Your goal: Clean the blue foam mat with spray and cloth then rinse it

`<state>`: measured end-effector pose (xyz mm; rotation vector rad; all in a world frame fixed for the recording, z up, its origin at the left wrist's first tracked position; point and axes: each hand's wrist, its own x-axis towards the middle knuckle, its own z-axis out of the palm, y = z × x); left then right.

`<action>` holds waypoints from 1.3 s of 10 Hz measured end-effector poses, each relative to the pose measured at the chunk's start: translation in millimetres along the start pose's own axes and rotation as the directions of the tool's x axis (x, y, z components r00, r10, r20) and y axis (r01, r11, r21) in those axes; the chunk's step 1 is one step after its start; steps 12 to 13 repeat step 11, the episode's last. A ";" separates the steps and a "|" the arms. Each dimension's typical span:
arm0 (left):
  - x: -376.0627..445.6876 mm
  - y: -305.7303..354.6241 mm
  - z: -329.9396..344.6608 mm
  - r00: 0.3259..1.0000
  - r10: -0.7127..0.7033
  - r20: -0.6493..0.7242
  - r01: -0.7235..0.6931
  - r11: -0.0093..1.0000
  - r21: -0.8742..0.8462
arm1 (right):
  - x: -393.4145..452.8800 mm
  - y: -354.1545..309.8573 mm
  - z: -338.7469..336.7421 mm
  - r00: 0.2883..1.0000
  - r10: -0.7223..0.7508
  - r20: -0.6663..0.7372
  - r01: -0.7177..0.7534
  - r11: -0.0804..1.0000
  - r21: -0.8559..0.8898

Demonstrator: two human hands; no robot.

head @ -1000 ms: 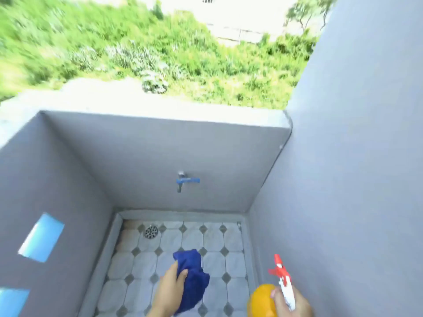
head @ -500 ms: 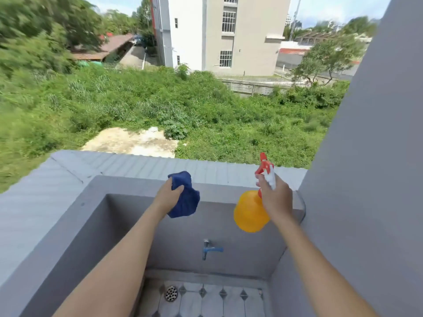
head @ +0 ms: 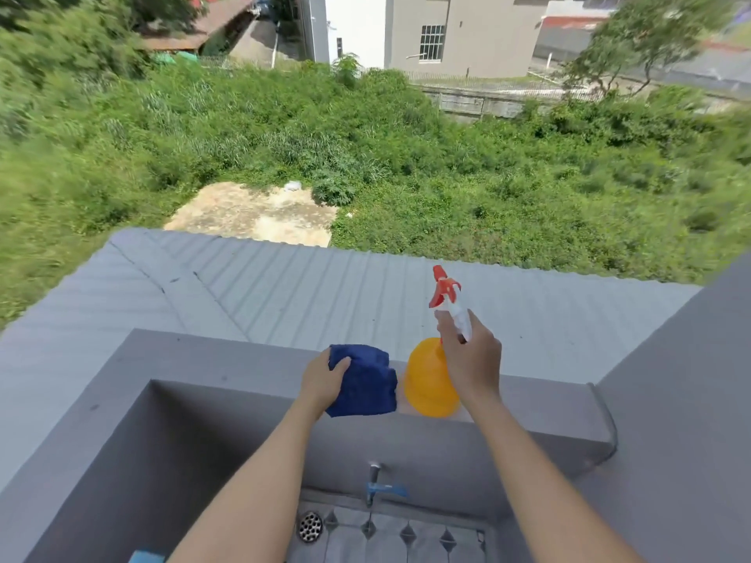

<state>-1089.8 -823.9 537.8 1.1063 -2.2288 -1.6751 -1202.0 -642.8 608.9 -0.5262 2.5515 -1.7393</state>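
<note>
At the far left, low in the view, a sliver of something light blue (head: 146,557) shows at the bottom edge of the wash bay; we judge it may be the blue foam mat, but too little shows to be sure. Beside it the tiled floor carries a round metal drain (head: 310,526), and a tap with a blue handle (head: 380,488) juts from the back wall above it, so rinse water is close at hand.

Moving right, our left hand (head: 323,381) grips the dark blue cloth (head: 365,381), thumb over its top edge and fingers curled round its near side. The cloth rests bunched on the grey ledge (head: 227,357) that tops the back wall, which looks like a parking spot chosen to keep it dry and off the floor.

Just beside the cloth, almost touching it, stands the orange spray bottle (head: 426,379), upright on the same ledge. Our right hand (head: 467,355) wraps its white neck below the red trigger head (head: 443,287), the nozzle pointing away from us toward the grey corrugated roof (head: 325,286). Holding it by the neck keeps the round body steady on the narrow ledge.

We can read no brand, label or writing on the bottle, the cloth or the walls.
</note>
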 end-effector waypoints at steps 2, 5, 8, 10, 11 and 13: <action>16.6 -45.0 -29.3 0.942 0.040 -0.334 0.103 0.911 0.399 | -3.2 29.6 22.3 0.994 0.098 -0.054 -0.100 0.994 -0.053; 45.6 -64.4 -16.5 0.925 0.324 0.200 -0.330 0.420 0.845 | 3.0 11.7 55.7 0.927 0.107 -0.358 -0.142 0.987 -0.073; 53.3 -45.2 -12.4 0.956 0.287 0.063 -0.203 0.492 0.847 | 7.3 1.2 63.9 0.906 0.084 -0.416 -0.146 0.982 -0.120; 49.6 -31.7 -29.5 0.964 0.208 0.164 -0.246 0.479 0.842 | -5.4 -7.4 45.2 0.986 0.021 -0.164 -0.033 0.997 -0.072; 46.1 -31.7 -37.8 0.950 0.224 0.218 -0.296 0.420 0.858 | -19.5 3.8 21.4 0.978 -0.009 -0.206 -0.014 0.994 -0.108; 46.1 -31.7 -37.8 0.950 0.224 0.218 -0.296 0.420 0.858 | -19.5 3.8 21.4 0.978 -0.009 -0.206 -0.014 0.994 -0.108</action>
